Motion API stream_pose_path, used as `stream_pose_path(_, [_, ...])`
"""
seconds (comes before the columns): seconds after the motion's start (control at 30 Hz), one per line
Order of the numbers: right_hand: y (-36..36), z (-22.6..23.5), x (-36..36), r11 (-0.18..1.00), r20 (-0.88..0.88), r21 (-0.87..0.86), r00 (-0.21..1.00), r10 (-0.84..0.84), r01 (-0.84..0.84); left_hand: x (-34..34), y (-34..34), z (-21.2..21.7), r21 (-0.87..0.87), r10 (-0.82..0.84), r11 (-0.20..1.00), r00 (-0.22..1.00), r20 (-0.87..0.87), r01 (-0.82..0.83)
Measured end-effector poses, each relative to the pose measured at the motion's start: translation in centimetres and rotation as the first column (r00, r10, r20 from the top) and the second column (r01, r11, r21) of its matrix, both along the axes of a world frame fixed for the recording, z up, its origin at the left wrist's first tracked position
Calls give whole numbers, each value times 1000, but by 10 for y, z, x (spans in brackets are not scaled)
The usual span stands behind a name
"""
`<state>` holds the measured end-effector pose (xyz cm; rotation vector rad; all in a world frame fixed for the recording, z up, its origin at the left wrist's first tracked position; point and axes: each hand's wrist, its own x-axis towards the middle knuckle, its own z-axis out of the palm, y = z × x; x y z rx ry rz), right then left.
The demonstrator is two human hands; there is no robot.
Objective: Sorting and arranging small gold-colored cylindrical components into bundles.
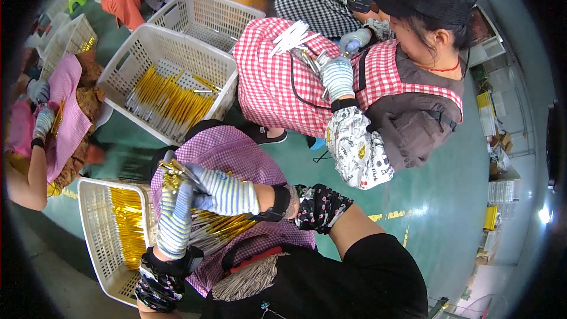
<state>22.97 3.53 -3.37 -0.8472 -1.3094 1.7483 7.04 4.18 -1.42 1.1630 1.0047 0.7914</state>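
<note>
In front of my lap, my left hand (175, 218) and my right hand (227, 192), both in striped work gloves, are closed and pressed together. A small cluster of thin gold-and-silver metallic sticks (172, 171) pokes out above the gloved fingers. Which fingers pinch which stick is hard to make out. Under my right wrist, more gold sticks with silvery ends (221, 227) lie in a pile on my purple checked apron (221, 145). A bundle of beige cords (248, 280) rests against my front.
By my left arm stands a white plastic crate (94, 242) with gold sticks. Ahead, another white crate (133, 109) holds similar sticks, with a further crate (198, 9) behind. A co-worker in a red checked apron (266, 71) sits close on the right; another person's gloved hand (42, 123) works at left.
</note>
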Motion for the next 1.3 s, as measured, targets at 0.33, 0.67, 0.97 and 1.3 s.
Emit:
stream_pose_path(0.33, [118,-50,187,657,-490,-217,501,-713,722,-27,-16,4,130,-44,991,998,41,39])
stream_pose_path(0.67, [133,-66,277,67,-273,-486,-78,-959,871,-60,-27,-10,304,-89,929,924,-371,211])
stream_pose_path(0.97, [76,-82,188,515,-443,-411,330,-834,752,-67,-43,-66,406,17,511,463,-886,758])
stream_pose_path(1.3, [-20,-25,50,973,226,95,947,-226,210,-67,-53,-50,397,-32,531,486,-873,748])
